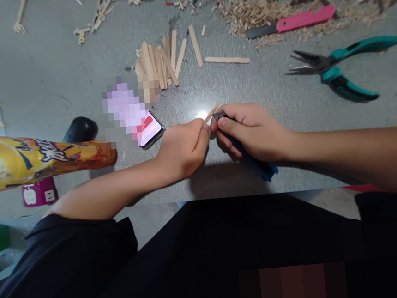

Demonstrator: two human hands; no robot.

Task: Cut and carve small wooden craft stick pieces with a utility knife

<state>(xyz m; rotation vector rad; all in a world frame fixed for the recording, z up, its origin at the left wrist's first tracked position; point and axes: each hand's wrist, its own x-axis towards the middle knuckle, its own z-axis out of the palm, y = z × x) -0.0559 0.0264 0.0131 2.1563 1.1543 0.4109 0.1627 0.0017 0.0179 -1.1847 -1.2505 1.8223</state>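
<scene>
My left hand point(186, 147) is closed, pinching a wooden craft stick point(211, 113) whose end points up and to the right. Beside it, my right hand point(252, 128) is wrapped round a blue-handled tool point(257, 164) with a grey metal head. That head is close against the stick, near my left fingertips; whether they touch I cannot tell. The fingers hide much of the tool, so its exact kind does not show. Above my hands lies a pile of flat craft sticks point(159, 62), with a single stick point(227, 60) to the right of it.
A phone point(151, 129) with a lit screen lies left of my hands. Further left are a yellow drink bottle point(46, 157), a black mouse point(81, 128) and a magenta box point(39, 192). Teal-handled pliers point(333, 65), a pink-handled knife point(303, 19) and wood shavings point(252, 12) lie right.
</scene>
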